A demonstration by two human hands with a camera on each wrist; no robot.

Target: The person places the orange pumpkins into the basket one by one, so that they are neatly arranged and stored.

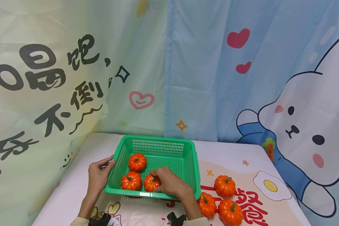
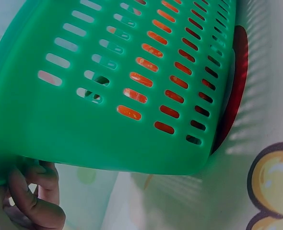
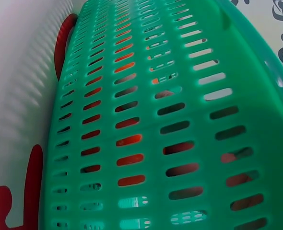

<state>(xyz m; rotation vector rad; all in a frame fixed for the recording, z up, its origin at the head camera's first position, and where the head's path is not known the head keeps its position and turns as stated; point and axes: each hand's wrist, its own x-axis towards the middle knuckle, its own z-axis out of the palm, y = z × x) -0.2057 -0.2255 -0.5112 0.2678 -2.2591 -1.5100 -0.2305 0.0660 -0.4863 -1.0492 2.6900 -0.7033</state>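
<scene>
While my left hand (image 1: 99, 173) grips the basket (image 1: 158, 146) by its rim, my right hand (image 1: 171, 182) clamps a pumpkin (image 1: 150, 184) inside. Two more pumpkins (image 1: 131, 181) sit near it!

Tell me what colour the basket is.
The basket is green, best seen in the head view.

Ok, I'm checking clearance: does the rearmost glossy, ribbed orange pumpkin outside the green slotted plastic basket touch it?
Apart: the head view shows a strip of printed tabletop between the pumpkin and the basket.
</scene>
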